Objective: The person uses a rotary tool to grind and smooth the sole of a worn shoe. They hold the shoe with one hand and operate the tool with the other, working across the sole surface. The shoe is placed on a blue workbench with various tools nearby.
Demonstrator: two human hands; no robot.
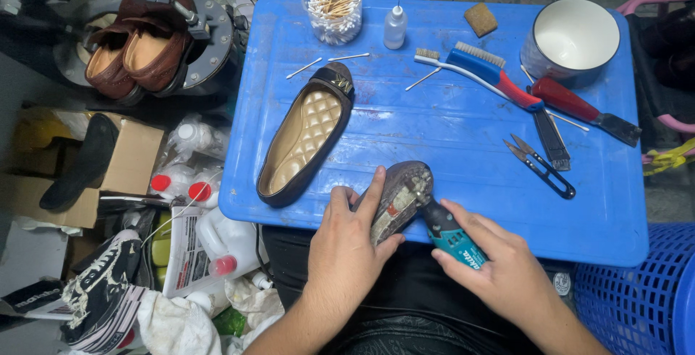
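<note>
Head view: looking down on a blue plastic table (449,130) with both hands working at its near edge

Left hand (347,243) clasping an upturned shoe (399,197), sole facing up, thumb lying along the worn sole and the other fingers wrapping round its left side; shoe resting on the table's near edge, just right of a dark flat shoe (308,136) lying on the table with its quilted tan insole showing

Right hand (499,268) closing its fingers around a teal rotary tool (450,235), dark nose pressing against the heel end of the upturned sole; tip itself too small to make out, possibly a grinding bit

Further back on the table: a clear jar of cotton swabs (333,4), a small dropper bottle (395,26), a few loose swabs (327,62) lying beside the flat shoe's toe, a blue-and-red brush (492,73), a red-handled scraper (585,110), black thread snips (539,165), a white enamel mug (573,38) and a brown sponge block (481,19)

Off to the left: a pair of brown leather shoes (134,51) sitting on a metal machine, a cardboard box (108,170), white bottles with red caps (195,192) crowding the floor; a blue mesh basket (637,290) showing at lower right
</note>
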